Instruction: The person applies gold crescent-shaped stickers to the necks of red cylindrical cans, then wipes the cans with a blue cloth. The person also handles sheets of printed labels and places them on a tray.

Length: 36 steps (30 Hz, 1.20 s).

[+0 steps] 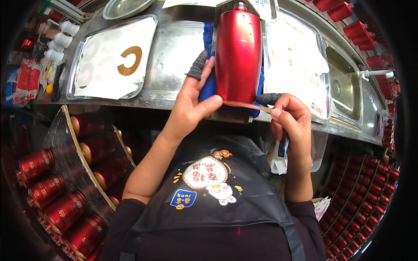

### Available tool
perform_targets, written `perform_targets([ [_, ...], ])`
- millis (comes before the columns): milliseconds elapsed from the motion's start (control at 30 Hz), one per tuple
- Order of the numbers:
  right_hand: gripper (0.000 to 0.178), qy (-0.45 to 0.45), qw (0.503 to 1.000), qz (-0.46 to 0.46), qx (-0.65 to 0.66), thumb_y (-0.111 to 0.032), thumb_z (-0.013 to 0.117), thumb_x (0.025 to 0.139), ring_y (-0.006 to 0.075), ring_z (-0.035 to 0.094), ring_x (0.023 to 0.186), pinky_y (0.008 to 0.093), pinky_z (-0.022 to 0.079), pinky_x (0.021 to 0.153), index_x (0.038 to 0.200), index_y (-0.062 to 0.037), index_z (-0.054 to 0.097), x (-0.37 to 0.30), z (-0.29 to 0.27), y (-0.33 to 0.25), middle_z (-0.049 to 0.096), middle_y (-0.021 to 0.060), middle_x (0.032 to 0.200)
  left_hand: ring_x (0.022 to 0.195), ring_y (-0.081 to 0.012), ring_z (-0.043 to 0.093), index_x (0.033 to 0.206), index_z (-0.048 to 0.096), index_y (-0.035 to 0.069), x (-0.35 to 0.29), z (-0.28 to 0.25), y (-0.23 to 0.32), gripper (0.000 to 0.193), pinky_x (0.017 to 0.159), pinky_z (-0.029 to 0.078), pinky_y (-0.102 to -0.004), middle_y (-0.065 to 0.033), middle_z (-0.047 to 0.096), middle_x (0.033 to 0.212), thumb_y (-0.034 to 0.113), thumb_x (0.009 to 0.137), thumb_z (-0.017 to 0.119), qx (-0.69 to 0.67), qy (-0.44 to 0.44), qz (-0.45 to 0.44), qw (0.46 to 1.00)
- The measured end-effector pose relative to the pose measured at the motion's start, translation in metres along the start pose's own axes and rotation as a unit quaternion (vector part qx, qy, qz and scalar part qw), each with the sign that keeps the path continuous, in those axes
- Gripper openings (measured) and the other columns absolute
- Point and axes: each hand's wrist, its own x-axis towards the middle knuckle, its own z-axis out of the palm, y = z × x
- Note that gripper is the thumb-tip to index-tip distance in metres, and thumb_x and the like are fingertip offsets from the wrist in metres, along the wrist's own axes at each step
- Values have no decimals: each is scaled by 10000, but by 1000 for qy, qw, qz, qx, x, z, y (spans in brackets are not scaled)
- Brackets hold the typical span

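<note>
A glossy red metal bottle [238,54] lies on a blue cloth [208,89] on the steel worktop [178,52], its neck pointing away from me. My left hand [191,104] steadies its lower left side, thumb at the base; the index finger wears a dark grey finger cot. My right hand [291,117] holds a thin flat tool [247,105] against the bottle's bottom edge, also with a dark cot on one fingertip. A dark handle shows under that fist.
A steel tray [78,65] with white sheets and a gold C-shaped decal [130,60] sits to the left. Another tray [322,65] with paper lies to the right, beside a sink [346,87]. Red bottles fill racks at lower left [56,191] and right [370,182].
</note>
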Motion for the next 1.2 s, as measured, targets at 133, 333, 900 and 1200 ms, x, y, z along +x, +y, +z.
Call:
perform_targets([
  [133,103,0,1000,1,7,-56,627,856,29,447,500,189,313,455,774,-29,570,0,0,1,553,-18,652,1491,-254,276,1573,157,-13,-2,0,1,836,1207,219,-372,-209,262,1618,58,916,669,-96,25,-30,995],
  [333,127,-7,1000,-13,-14,-99,612,879,34,411,454,193,313,450,793,-37,542,1,-1,3,505,-23,587,1492,-248,270,1569,165,-15,-2,4,-1,853,1211,209,-376,-202,262,1620,54,902,693,28,5,13,1000],
  [900,111,-14,1000,1,14,-58,632,870,18,453,523,181,332,461,778,-43,571,3,-6,9,563,-25,676,1445,-266,358,1474,391,-51,-17,11,-2,666,1203,219,-385,-235,325,1584,104,889,669,141,79,83,983],
  [1200,106,-19,1000,-9,20,-57,629,869,24,454,521,188,335,455,783,-39,570,6,-6,14,553,-25,672,1401,-432,427,1037,774,43,-46,14,-6,278,1171,84,-630,-320,410,1506,193,819,689,525,81,191,825],
])
